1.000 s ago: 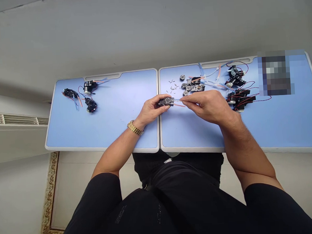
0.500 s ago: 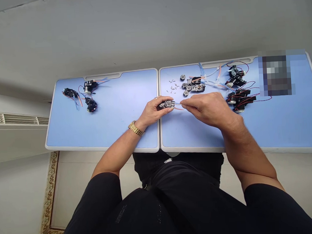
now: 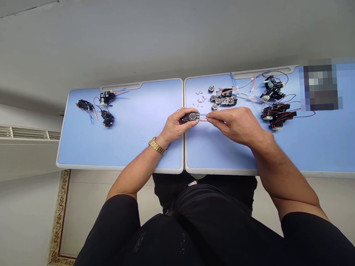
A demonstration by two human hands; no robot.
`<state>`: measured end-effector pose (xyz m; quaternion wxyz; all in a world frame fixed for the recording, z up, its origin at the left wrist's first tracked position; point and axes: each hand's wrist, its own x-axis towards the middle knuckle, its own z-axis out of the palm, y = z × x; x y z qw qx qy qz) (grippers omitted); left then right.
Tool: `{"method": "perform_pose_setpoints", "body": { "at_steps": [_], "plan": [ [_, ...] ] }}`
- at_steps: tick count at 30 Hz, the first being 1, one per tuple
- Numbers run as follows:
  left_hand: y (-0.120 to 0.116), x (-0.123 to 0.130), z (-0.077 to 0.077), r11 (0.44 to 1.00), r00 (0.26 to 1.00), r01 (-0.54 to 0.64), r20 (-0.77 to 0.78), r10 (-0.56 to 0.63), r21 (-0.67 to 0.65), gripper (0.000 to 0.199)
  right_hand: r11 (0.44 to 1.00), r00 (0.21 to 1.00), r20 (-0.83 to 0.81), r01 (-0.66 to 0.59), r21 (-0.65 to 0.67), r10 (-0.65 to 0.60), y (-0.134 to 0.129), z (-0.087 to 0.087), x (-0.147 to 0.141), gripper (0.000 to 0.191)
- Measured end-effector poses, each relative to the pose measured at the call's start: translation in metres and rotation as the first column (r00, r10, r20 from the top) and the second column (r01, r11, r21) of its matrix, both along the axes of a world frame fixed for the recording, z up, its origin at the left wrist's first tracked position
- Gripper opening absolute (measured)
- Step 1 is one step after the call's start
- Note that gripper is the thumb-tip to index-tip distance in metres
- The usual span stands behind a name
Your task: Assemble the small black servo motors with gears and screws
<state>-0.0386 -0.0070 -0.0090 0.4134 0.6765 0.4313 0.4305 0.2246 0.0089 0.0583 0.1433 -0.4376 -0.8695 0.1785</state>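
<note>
My left hand [image 3: 180,122] grips a small black mechanical part [image 3: 191,116] with a round metal disc on its face, fingers above and thumb below. Thin blue and orange tubes stick out of that part towards the right. Pinched in my right hand [image 3: 235,124] is a slim silvery tool [image 3: 203,117], which looks like tweezers. Its tip reaches the right side of the part, close to the disc; whether it touches cannot be made out. Just beyond my hands lie loose small screws [image 3: 200,101], several round metal pieces [image 3: 214,99] and black housings [image 3: 228,101].
Two blue-topped tables [image 3: 145,142] with pale rims meet at a seam under my left hand. Black assemblies with wires and tubes [image 3: 279,115] lie at the right. More black assemblies [image 3: 107,117] are at the left. A blurred-out block [image 3: 319,86] covers the far right.
The whole view has shifted slightly, so the tables appear further right. My hands stay close together at the part, which seems turned a little; the tool remains at its right side.
</note>
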Motion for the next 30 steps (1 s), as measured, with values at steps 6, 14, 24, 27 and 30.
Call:
{"method": "perform_pose_setpoints", "body": {
  "at_steps": [6,14,24,27,30],
  "plan": [
    [-0.001,0.002,-0.003,0.998,0.998,-0.024,-0.057,0.027,0.057,0.042,1.000,0.999,-0.033,0.007,0.027,-0.007,0.002,-0.002,0.004,0.032],
    [-0.002,0.003,-0.004,0.991,0.996,-0.059,-0.066,0.067,0.122,0.036,0.996,0.997,-0.016,-0.080,-0.045,0.079,0.000,-0.004,0.000,0.037],
    [-0.005,0.007,-0.005,0.978,0.972,-0.130,-0.174,0.158,0.162,0.032,0.994,0.994,0.056,-0.084,-0.075,0.089,-0.003,-0.005,-0.006,0.043],
    [-0.006,0.007,-0.006,0.970,0.959,-0.148,-0.212,0.189,0.192,0.031,0.990,0.990,0.086,-0.099,-0.101,0.108,-0.005,-0.003,-0.011,0.043],
    [-0.007,0.008,-0.007,0.962,0.946,-0.154,-0.247,0.209,0.224,0.030,0.984,0.983,0.139,-0.096,-0.149,0.117,-0.008,0.000,-0.017,0.043]
  ]
}}
